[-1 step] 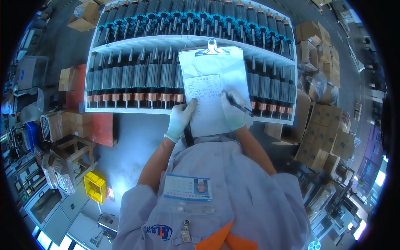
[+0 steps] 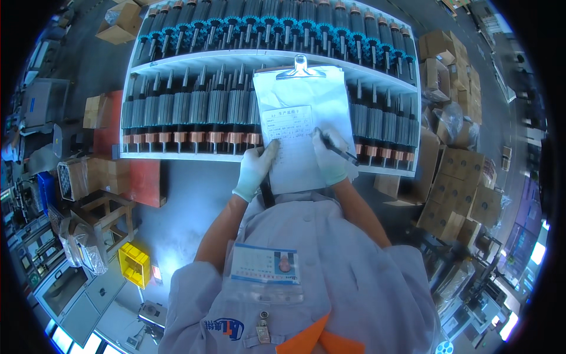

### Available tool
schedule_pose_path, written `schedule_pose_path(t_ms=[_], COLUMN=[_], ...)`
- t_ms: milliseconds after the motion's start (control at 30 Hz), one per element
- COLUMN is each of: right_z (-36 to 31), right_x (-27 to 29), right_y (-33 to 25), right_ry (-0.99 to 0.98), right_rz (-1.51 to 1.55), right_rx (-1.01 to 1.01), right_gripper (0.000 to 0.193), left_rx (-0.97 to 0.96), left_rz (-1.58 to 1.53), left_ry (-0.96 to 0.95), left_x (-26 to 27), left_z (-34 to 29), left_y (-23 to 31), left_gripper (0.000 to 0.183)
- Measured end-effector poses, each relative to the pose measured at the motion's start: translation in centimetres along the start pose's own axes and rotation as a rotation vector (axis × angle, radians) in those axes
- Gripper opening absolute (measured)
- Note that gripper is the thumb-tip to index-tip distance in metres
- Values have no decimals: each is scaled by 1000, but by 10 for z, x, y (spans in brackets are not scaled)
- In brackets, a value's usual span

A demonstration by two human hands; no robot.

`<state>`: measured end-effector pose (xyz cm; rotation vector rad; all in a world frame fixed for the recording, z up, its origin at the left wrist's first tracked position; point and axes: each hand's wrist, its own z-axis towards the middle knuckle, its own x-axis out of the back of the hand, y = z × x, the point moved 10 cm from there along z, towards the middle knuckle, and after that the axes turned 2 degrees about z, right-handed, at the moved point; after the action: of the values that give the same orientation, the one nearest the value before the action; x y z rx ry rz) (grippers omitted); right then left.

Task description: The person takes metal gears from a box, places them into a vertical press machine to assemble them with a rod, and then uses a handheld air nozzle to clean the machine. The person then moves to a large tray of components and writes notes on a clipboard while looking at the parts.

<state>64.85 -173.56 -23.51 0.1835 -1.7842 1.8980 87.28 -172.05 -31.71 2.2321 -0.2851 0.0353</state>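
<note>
A clipboard with a silver clip [image 2: 301, 72] carries white sheets of paper [image 2: 327, 94], and a small printed form [image 2: 288, 118] lies on top. My left hand [image 2: 253, 170], in a white glove, grips the clipboard's lower left edge with the thumb on the paper. Closed around a dark pen [image 2: 345, 153], my gloved right hand [image 2: 329, 160] rests on the sheets, just beside the form's right edge. Behind the clipboard, a white rack [image 2: 197, 59] holds rows of motor rotors [image 2: 183, 110] with copper ends; the clipboard hides part of the lower row.
Cardboard boxes [image 2: 451, 177] are stacked to the right of the rack. On the left are a red board [image 2: 143, 182], a wooden frame [image 2: 112, 221] and a yellow crate [image 2: 134, 264]. An open carton [image 2: 119, 23] stands at the far left.
</note>
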Motion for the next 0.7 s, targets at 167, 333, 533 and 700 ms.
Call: schedule_pose_path(t_ms=[167, 333, 533, 700], right_z=[-1, 0, 2, 0], right_x=[1, -3, 0, 2], right_y=[0, 1, -9, 0], right_ry=[15, -40, -21, 5], right_rz=[20, 69, 117, 95], right_rx=[45, -53, -62, -45], right_gripper=[21, 20, 20, 20], left_rx=[15, 13, -1, 11], left_rz=[-65, 16, -6, 13], left_ry=[-11, -2, 27, 18], left_x=[-2, 0, 2, 1], left_z=[-14, -7, -7, -10], left_y=[21, 9, 9, 13], left_gripper=[60, 57, 58, 58])
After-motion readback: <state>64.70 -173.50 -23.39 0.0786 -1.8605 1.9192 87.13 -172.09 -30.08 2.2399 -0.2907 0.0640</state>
